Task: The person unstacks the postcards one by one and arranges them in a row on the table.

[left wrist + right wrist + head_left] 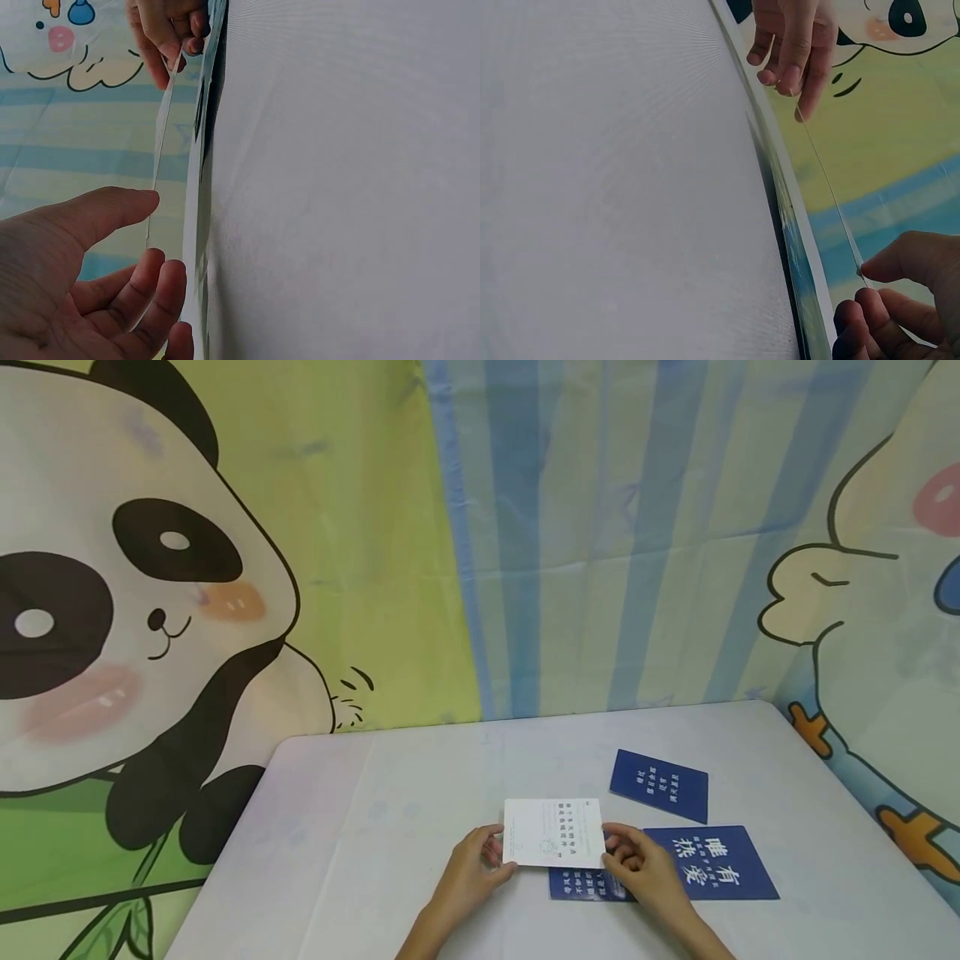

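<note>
A: Where was the white card point(553, 832) at that moment?

B: Lifted just above the surface point(390, 827), held by its two short edges. The left hand point(468, 864) had its grip on the left edge, thumb on top and fingers curled beneath. The right hand point(637, 860) pinched the right edge the same way.

A: How closed were the grips?

B: Closed lightly on the card and nothing else. In the left wrist view the left thumb point(105, 214) sat over the edge with fingers under it, and the card point(161, 142) looked thin and a little bowed.

A: What lay under it?

B: A small blue card point(585, 883), partly covered, beside a larger blue card with white characters point(712, 862). Another blue card point(660, 785) lay further back, apart from them.

A: How should that hold have been handled well?

B: I'd judge an even, gentle pinch on both edges was best. Squeezing inward would have buckled so thin a sheet. Keeping it level and clear of the blue cards would have avoided dragging them.
</note>
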`<action>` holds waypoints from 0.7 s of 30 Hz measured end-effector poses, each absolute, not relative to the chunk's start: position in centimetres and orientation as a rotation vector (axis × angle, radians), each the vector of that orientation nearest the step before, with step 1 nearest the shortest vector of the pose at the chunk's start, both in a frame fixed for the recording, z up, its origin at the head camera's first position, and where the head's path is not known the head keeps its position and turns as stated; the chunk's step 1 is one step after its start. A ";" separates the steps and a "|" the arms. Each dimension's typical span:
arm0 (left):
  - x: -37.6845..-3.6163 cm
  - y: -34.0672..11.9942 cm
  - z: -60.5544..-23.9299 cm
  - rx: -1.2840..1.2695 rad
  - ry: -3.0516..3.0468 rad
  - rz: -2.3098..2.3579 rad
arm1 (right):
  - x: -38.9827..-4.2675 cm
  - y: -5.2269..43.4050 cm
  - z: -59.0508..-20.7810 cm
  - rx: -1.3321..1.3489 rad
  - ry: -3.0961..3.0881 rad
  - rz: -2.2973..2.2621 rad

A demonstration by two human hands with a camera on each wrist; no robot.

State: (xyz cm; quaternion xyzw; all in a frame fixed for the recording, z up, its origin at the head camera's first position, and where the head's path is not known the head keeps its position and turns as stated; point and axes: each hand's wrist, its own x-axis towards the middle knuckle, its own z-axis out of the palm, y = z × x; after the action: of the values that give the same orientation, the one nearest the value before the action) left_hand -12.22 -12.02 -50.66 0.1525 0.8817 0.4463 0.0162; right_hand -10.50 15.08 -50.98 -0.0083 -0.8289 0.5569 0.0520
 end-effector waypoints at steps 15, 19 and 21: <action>-11.7 -14.0 -50.5 0.419 2.788 1.337 | -10.1 13.7 -51.1 0.063 -2.502 1.749; -11.5 -14.6 -50.5 0.414 2.792 1.316 | -10.2 13.3 -51.3 0.084 -2.520 1.740; -11.4 -14.8 -50.4 0.410 2.790 1.312 | -10.2 13.2 -51.4 0.104 -2.532 1.736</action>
State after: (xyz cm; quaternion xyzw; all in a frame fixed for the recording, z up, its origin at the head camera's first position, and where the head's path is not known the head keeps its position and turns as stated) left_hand -11.45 -14.82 -50.44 0.1319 0.8969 0.4217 0.0154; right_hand -10.24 13.22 -51.45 0.0337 -0.8238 0.5649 0.0347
